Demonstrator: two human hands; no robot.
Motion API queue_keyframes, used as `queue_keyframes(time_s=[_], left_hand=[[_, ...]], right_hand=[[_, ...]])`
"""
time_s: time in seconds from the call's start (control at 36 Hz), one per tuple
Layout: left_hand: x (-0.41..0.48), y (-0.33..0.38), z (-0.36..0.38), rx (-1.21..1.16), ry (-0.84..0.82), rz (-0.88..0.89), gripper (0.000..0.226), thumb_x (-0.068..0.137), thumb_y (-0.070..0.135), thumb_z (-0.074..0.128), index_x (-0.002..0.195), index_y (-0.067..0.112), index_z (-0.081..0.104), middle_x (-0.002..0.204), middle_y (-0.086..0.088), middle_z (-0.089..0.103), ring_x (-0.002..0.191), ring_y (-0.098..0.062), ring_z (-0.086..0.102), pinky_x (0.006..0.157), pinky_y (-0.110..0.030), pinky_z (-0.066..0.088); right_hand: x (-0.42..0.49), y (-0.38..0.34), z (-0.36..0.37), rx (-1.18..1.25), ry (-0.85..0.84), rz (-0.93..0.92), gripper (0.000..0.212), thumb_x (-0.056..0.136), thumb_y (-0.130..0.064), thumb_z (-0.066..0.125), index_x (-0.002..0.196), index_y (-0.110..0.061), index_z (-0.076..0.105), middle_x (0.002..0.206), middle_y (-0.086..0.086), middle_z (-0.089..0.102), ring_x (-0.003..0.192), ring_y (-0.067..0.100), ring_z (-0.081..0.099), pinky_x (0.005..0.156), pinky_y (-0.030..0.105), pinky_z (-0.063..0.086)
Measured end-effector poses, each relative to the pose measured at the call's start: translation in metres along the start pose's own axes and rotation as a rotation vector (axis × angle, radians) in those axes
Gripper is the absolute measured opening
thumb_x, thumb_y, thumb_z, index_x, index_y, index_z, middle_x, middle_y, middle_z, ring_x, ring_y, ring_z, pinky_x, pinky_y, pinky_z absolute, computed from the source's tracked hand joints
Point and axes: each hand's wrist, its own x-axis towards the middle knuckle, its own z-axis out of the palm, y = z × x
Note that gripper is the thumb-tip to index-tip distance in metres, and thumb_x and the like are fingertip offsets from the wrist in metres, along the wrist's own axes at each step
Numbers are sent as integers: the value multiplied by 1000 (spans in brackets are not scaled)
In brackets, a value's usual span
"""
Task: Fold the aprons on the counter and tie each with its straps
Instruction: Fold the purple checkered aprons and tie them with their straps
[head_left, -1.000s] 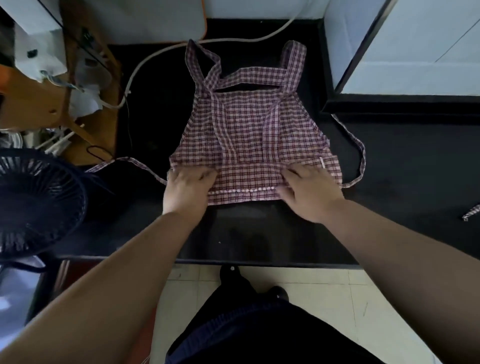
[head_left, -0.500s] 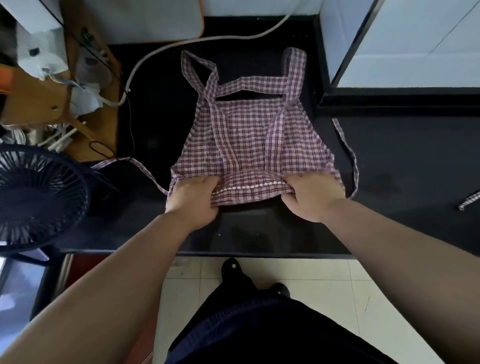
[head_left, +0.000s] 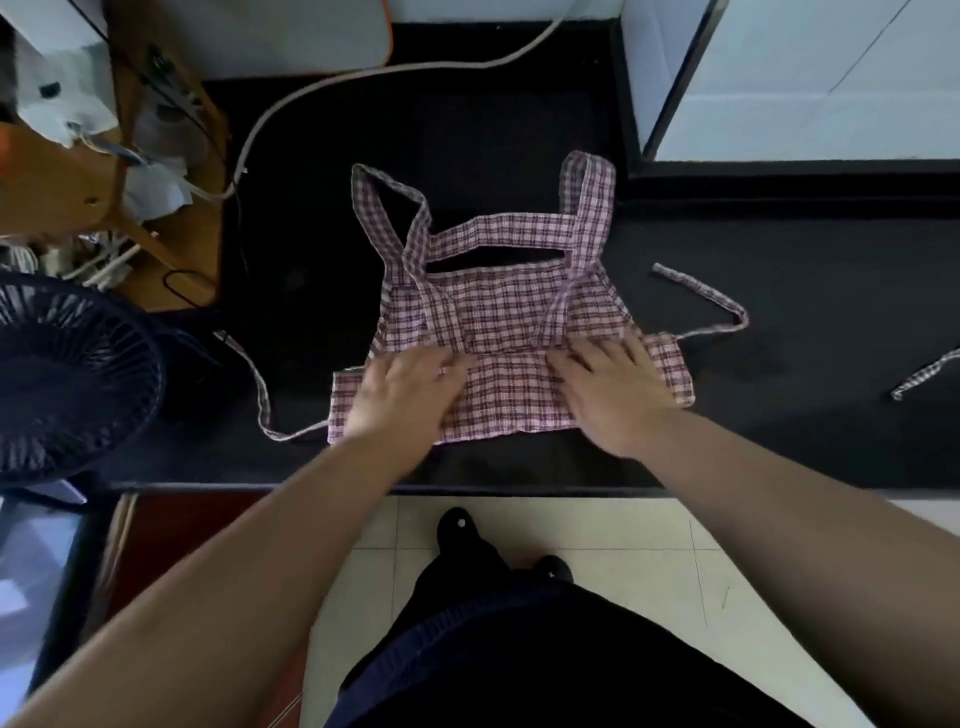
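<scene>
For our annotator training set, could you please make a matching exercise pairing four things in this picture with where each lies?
Things: 1 pink checked cloth apron; 2 dark round wire-grille fan; 3 white cable; 4 loose checked strap end.
Places: a far right picture edge; b under the left hand and right hand; c beside the black counter's left end; d curving over the counter's far side.
Pairs: 1-b; 2-c; 3-d; 4-a.

A red-and-white checked apron (head_left: 511, 332) lay on the black counter (head_left: 779, 426), its lower part folded up. Its waist straps (head_left: 711, 299) trailed loose at either side.
</scene>
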Motion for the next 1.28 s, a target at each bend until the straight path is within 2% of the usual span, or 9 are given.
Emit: queue_keyframes(time_s=[0.11, 0.22, 0.42, 0.58, 0.72, 0.92, 1.03, 1.19, 1.28], left_hand=[[-9, 7, 31, -306, 25, -66, 61, 101, 44, 23, 154, 26, -2, 162, 4, -3, 148, -14, -6, 118, -31, -10], [-11, 0, 38, -184, -123, 18, 106, 76, 84, 26, 150, 24, -20, 157, 3, -26, 145, -17, -23, 116, -36, -16], [3, -13, 6, -304, -137, 33, 86, 80, 37, 68, 151, 27, 22, 142, -3, 20, 133, -24, 21, 113, -38, 27], [31, -48, -37, -503, -369, 17, 21, 88, 31, 65, 95, 11, 60, 81, 3, 54, 72, -12, 50, 64, -26, 40], [41, -53, -17, 50, 2, -192, 53, 92, 64, 36, 119, 21, 50, 120, -3, 56, 111, -23, 51, 93, -39, 37], [21, -27, 30, -134, 350, -44, 54, 80, 9, 64, 133, 11, 55, 133, -11, 54, 120, -35, 52, 100, -49, 41], [9, -25, 38, -160, 198, -49, 73, 93, 57, 17, 152, 16, 20, 159, -6, 17, 147, -24, 14, 118, -41, 0], [15, -14, 29, -4, 194, 184, 59, 96, 51, 25, 147, 23, 32, 157, -7, 26, 143, -27, 22, 112, -52, 17], [25, -10, 26, -32, 49, 179, 63, 94, 58, 5, 151, 35, -10, 156, 3, -22, 148, -21, -11, 118, -47, -4]], right_hand=[[-6, 3, 13, 93, -134, 10, 87, 85, -76, 21, 151, -28, -7, 160, 2, -9, 146, 27, -6, 116, 43, -14], [-2, 10, 11, -22, -137, -41, 105, 76, -80, 42, 151, -27, -10, 160, 3, -8, 146, 27, -2, 117, 44, -9], [9, 6, -15, 106, -174, -39, 70, 85, -51, 48, 148, -30, 26, 153, 0, 29, 138, 23, 32, 115, 43, 24], [20, 15, -61, 232, -248, 41, 30, 86, -34, 54, 111, -17, 51, 92, -8, 50, 90, 17, 50, 63, 23, 37], [28, 14, -42, -64, 6, 145, 48, 98, -39, 36, 142, -22, 29, 141, 7, 43, 130, 31, 38, 111, 47, 23], [17, 8, -5, 33, 86, 52, 71, 92, -56, 5, 148, -19, 30, 152, 12, 29, 140, 33, 26, 117, 46, 4], [21, 13, -4, 49, -112, 70, 87, 84, -76, 8, 152, -24, -4, 160, 6, -6, 147, 26, -4, 118, 42, -9], [28, 8, -8, 68, -122, 125, 84, 86, -73, 13, 152, -24, -3, 160, 7, -3, 147, 28, -2, 119, 42, -6], [27, 6, -9, 110, 36, 135, 68, 96, -57, 26, 151, -20, 15, 157, 15, 13, 144, 34, 14, 118, 45, 4]])
